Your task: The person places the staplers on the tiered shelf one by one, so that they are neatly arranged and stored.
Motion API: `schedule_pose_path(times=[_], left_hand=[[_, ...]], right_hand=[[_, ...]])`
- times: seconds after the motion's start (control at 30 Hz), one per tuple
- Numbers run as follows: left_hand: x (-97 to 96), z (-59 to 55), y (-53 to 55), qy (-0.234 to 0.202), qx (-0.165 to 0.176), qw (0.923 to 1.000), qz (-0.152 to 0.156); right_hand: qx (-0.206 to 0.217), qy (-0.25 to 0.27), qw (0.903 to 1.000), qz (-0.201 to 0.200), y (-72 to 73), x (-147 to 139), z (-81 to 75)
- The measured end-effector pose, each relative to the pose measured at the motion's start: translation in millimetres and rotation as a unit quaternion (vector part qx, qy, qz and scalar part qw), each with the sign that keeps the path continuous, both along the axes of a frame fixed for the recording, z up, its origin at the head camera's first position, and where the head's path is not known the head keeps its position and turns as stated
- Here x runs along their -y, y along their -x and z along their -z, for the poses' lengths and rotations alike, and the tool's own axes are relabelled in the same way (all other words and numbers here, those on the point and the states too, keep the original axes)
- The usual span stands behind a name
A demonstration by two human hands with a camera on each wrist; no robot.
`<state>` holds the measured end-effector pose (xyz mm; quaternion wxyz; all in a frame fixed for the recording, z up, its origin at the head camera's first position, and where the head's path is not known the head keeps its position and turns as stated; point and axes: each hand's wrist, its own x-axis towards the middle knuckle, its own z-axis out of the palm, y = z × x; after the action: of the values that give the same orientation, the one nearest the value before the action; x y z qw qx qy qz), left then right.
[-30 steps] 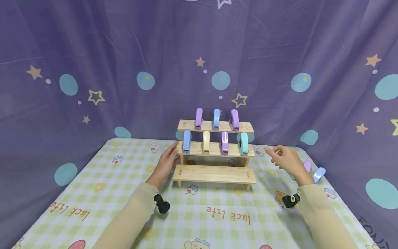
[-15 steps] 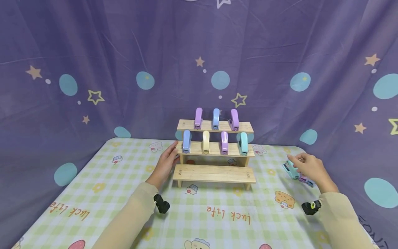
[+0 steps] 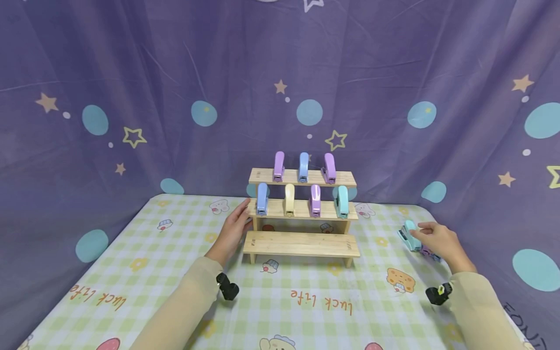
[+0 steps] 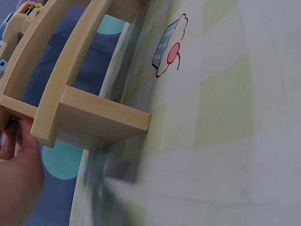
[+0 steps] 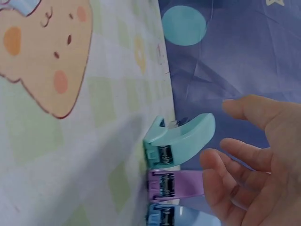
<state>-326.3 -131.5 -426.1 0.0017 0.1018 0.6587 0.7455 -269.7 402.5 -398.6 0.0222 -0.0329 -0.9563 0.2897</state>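
Note:
My left hand rests at the left end of a tiered wooden display stand, fingertips against the end of its middle shelf. In the left wrist view, those fingers touch the wood from below. Beyond the stand's right side, my right hand is at a teal stapler. In the right wrist view, thumb and fingers stand apart near the raised handle of the teal stapler. Beside it lie a purple stapler and a blue stapler, partly hidden by the hand in the head view.
Purple and blue staplers stand on the top shelf. The middle shelf carries blue, yellow, purple and teal staplers in a row. A checked cloth covers the table, with a purple curtain behind.
My right hand has moved right, away from the stand, to the loose teal stapler, its fingers lowering beside the handle. My left hand has stayed at the stand.

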Motion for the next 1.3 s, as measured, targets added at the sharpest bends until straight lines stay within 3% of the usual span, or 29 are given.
schedule_pose_path(times=[0.27,0.83,1.3], left_hand=[[-0.4,0.1,-0.8,-0.002,-0.009,1.0000,0.003],[-0.9,-0.6,-1.7,-0.004,-0.009,0.9999,0.000],[-0.8,-2.2,-3.0,-0.005,-0.007,1.0000,0.000]], right_hand=[[0.008,0.010,0.9998,-0.014,7.3,-3.6,13.9],[-0.016,0.003,0.9998,-0.010,15.9,-2.9,28.0],[0.007,0.036,0.9993,-0.003,12.7,1.5,28.2]])
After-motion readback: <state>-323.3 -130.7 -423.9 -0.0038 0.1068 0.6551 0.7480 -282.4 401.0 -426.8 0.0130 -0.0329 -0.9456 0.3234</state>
